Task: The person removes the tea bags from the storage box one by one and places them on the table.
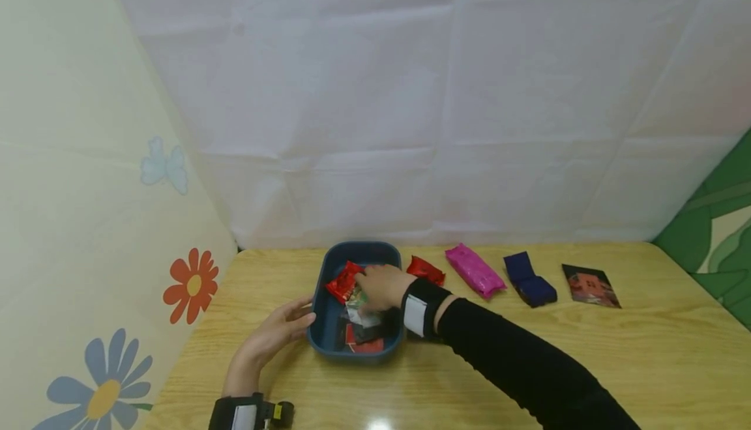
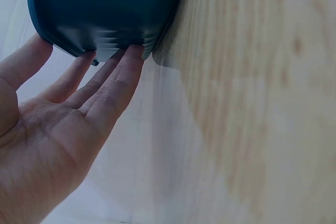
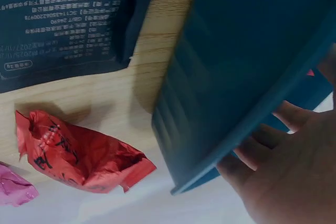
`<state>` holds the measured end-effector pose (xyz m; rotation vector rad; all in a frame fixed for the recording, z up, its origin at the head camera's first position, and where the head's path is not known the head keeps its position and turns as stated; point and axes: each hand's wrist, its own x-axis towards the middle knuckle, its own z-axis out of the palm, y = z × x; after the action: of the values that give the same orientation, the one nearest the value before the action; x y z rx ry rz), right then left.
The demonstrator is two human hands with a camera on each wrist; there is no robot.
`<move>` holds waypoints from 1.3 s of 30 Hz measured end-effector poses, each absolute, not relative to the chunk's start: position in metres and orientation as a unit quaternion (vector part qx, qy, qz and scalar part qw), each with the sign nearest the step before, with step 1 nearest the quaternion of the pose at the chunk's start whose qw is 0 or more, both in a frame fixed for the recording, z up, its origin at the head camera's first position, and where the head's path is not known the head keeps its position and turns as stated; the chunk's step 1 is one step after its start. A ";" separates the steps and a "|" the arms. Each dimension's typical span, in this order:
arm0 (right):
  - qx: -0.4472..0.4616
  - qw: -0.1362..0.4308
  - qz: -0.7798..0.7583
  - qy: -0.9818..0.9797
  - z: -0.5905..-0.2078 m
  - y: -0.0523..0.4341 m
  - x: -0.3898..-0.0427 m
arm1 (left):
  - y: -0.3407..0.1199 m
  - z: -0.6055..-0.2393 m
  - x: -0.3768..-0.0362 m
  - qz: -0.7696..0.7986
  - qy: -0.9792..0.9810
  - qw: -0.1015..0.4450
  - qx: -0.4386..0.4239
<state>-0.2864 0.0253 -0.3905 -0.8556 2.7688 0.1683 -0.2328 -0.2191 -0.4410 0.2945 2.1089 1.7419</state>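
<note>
A dark blue plastic bin [image 1: 358, 356] stands on the table with several small packets in it. Among them are a red wrapped packet [image 1: 343, 283], a green-and-white packet [image 1: 356, 307] and a flat red one [image 1: 368, 346] near the front. My left hand [image 1: 278, 332] lies along the bin's left side, extended fingertips against the outer wall [image 2: 110, 19] and thumb at the rim. My right hand [image 1: 384, 286] reaches over the right rim into the bin, above the packets. Its fingertips are hidden behind the bin wall [image 3: 210, 66] in the right wrist view; I cannot tell whether they grip a packet.
Right of the bin lie a red wrapped packet [image 3: 79, 153], a pink packet [image 1: 474, 270], a dark blue folded piece [image 1: 530, 280] and a flat picture-printed packet [image 1: 590, 285]. A dark packet with white print [image 3: 63, 30] lies close beside the bin. A white sheet [image 1: 411, 124] hangs behind the table.
</note>
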 end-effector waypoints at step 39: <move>-0.318 0.034 0.013 0.948 -0.392 0.028 -0.279 | -0.220 -0.443 -0.234 0.615 0.757 0.194 0.104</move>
<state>-0.2785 0.0281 -0.3916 -0.9764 2.9130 0.0402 -0.2338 -0.2196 -0.4434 0.2908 2.1224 1.7250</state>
